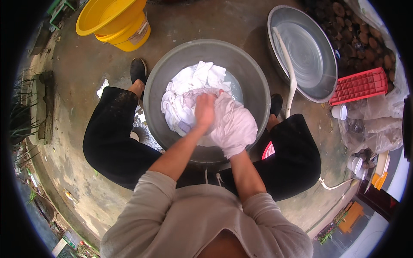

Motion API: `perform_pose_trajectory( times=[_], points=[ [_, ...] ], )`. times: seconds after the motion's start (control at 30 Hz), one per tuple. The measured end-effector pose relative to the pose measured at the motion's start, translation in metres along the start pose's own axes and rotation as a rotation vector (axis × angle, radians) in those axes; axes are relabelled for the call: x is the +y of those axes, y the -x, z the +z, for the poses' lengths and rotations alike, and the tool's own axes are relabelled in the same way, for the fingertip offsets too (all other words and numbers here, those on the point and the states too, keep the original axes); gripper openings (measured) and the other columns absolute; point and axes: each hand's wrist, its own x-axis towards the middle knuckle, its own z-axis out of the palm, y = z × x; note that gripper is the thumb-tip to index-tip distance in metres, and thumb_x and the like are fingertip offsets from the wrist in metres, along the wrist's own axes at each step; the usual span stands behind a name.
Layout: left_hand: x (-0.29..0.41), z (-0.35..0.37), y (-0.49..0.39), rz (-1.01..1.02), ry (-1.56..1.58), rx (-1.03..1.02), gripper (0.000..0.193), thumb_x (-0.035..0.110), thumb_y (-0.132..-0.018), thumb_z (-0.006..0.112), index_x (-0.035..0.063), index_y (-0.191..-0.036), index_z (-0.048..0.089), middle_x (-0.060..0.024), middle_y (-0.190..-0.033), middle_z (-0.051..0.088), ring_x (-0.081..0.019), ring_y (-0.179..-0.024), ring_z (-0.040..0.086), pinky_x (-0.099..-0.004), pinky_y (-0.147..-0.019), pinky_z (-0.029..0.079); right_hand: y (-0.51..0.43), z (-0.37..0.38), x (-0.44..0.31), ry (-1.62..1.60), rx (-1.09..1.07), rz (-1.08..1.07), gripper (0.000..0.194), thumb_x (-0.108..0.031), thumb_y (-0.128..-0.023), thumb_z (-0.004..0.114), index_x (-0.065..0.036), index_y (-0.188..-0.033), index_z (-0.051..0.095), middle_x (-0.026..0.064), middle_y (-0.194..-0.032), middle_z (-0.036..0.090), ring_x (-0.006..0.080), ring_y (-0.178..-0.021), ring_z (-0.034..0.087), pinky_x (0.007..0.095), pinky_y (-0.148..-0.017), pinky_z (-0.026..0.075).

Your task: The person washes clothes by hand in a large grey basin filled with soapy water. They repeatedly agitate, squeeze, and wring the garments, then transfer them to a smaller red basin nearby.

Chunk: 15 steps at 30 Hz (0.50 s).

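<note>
A wide grey basin (167, 64) stands between my legs, with white wet laundry (196, 77) heaped in it and some cloudy water (234, 85) showing at the right. A pale pink cloth (234, 119) drapes over my right hand (221, 92) and wrist; only a bit of its fingers shows. My left hand (205, 109), blurred, is closed on the bunched left part of the same cloth, right beside the right hand. Below it to the left lies a greyish-lilac piece of fabric (184, 126) among the white laundry.
A yellow basin (106, 16) rests on a yellow bucket (138, 34) at the upper left. To the right a large metal basin (306, 58) has a pale bent stick (288, 64) leaning across it. Beyond are a red plastic rack (359, 85), a white cup (339, 112) and plastic sheeting (371, 129).
</note>
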Motion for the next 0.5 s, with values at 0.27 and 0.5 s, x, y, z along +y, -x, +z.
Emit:
perform_pose_trajectory(
  times=[0.27, 0.5],
  points=[
    [-0.076, -0.049, -0.018, -0.477, 0.024, 0.319, 0.053, 0.045, -0.091, 0.055, 0.0010, -0.120, 0.053, -0.0176, -0.113, 0.055, -0.0310, -0.111, 0.052, -0.0464, -0.093, 0.043, -0.040, 0.019, -0.034, 0.281, 0.066, 0.005, 0.048, -0.046, -0.091, 0.058, -0.011, -0.123, 0.053, 0.0147, -0.116, 0.061, 0.0276, -0.102, 0.062, 0.0428, -0.089, 0.051],
    [-0.057, 0.015, 0.019, -0.506, -0.583, 0.317, 0.087, 0.042, -0.072, 0.075, 0.0044, -0.140, 0.037, -0.0187, -0.120, 0.046, -0.0369, -0.113, 0.045, -0.0476, -0.091, 0.045, -0.026, 0.001, -0.028, 0.092, 0.030, 0.032, 0.048, -0.045, -0.090, 0.058, -0.011, -0.124, 0.052, 0.0146, -0.117, 0.061, 0.0276, -0.102, 0.062, 0.0428, -0.089, 0.051]
  ],
)
